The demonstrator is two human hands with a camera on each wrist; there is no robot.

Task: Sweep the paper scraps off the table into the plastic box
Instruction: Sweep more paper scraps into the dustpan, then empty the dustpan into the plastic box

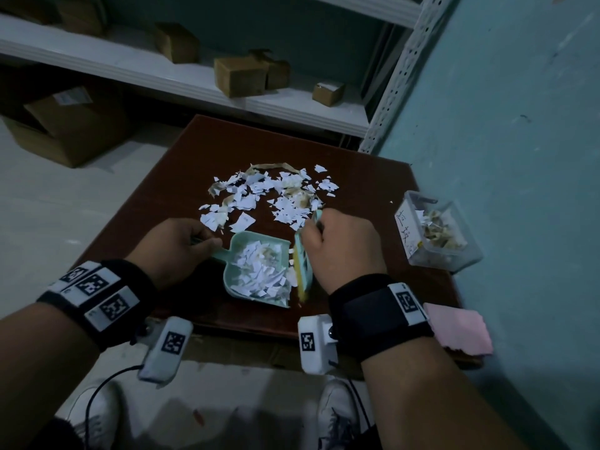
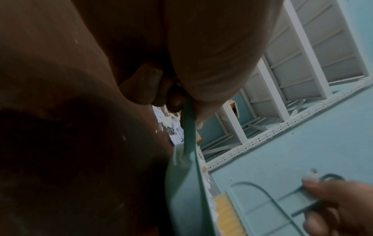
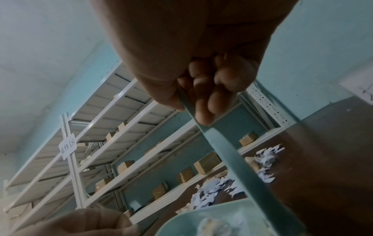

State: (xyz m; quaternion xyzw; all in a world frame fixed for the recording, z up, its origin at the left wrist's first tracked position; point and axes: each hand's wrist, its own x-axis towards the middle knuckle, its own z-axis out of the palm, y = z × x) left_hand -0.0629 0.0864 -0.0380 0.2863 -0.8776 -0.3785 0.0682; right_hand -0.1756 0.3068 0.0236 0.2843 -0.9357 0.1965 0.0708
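White and tan paper scraps (image 1: 269,193) lie in a loose heap on the dark red table (image 1: 181,177). My left hand (image 1: 177,245) grips the handle of a teal dustpan (image 1: 259,271) that lies on the table near its front edge, filled with scraps. My right hand (image 1: 341,248) grips the handle of a small teal brush (image 1: 303,264) with yellow bristles, set against the dustpan's right side. In the left wrist view the dustpan (image 2: 187,183) and the brush (image 2: 258,207) sit side by side. The brush handle (image 3: 238,159) runs down from my right fingers. A clear plastic box (image 1: 438,235) with scraps inside stands at the table's right edge.
A teal wall (image 1: 519,125) runs close along the table's right side. White shelving (image 1: 162,69) with small cardboard boxes stands behind the table. A pink pad (image 1: 457,329) lies on the table's near right corner. Cardboard cartons (image 1: 74,125) sit on the floor at the left.
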